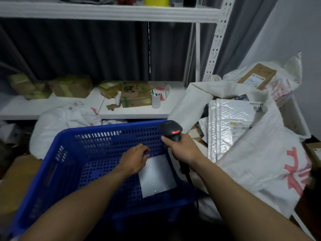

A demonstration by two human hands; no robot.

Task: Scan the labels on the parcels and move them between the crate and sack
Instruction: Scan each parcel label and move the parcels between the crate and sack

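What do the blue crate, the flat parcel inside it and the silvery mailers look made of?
Blue crate: moulded plastic, seemingly rigid, with perforated grid walls. Flat parcel: probably a smooth grey-white poly bag, matte. Silvery mailers: likely bubble-lined plastic film, glossy and dimpled.

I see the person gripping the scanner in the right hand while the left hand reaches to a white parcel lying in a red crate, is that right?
Not quite: the crate is blue, not red, as the head view shows. The rest holds: the right hand grips the scanner, and the left hand reaches to the white parcel lying in the crate.
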